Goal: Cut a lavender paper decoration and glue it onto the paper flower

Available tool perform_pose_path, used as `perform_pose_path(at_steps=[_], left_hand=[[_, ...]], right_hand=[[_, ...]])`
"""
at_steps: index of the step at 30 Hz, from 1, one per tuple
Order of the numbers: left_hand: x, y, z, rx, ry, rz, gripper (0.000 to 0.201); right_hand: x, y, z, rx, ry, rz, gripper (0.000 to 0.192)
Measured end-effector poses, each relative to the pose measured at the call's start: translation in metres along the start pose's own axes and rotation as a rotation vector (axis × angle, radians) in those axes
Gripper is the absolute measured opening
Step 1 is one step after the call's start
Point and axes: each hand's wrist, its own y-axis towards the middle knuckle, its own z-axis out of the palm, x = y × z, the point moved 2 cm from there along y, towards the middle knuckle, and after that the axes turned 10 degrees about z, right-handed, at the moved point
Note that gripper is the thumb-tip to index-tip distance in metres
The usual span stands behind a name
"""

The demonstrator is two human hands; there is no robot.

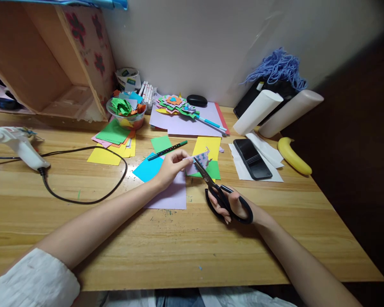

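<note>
Between the thumb and fingers of my left hand (173,167) is a small piece of lilac paper (202,159) with darker blue marks and a ragged cut edge. My right hand (232,205) is closed round the black handles of a pair of scissors (213,183), whose blades point up and left and meet the paper. Beneath my hands lie a lilac sheet (174,196), a blue sheet (147,168), a yellow sheet (208,145) and a green sheet (215,169). A dark green pen (167,150) rests just beyond my left hand.
A glue gun (22,149) with a looping black cord stands left. Behind are a bowl of paper scraps (128,119) and a paper flower (176,104) on lilac paper. At right are a phone (252,159), a banana (294,156) and two rolls, one white (257,111).
</note>
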Motion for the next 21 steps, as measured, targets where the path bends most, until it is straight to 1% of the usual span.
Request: perform_pose_path(at_steps=[7, 21], left_hand=[[0.0002, -0.0004, -0.0003, 0.018, -0.011, 0.034, 0.019], [0.0006, 0.0002, -0.0014, 0.033, 0.010, 0.029, 0.020]], right_hand=[[0.0027, -0.0010, 0.0003, -0.008, -0.044, -0.016, 0.074], [0.0106, -0.0047, 0.0016, 0.003, -0.085, -0.031, 0.071]])
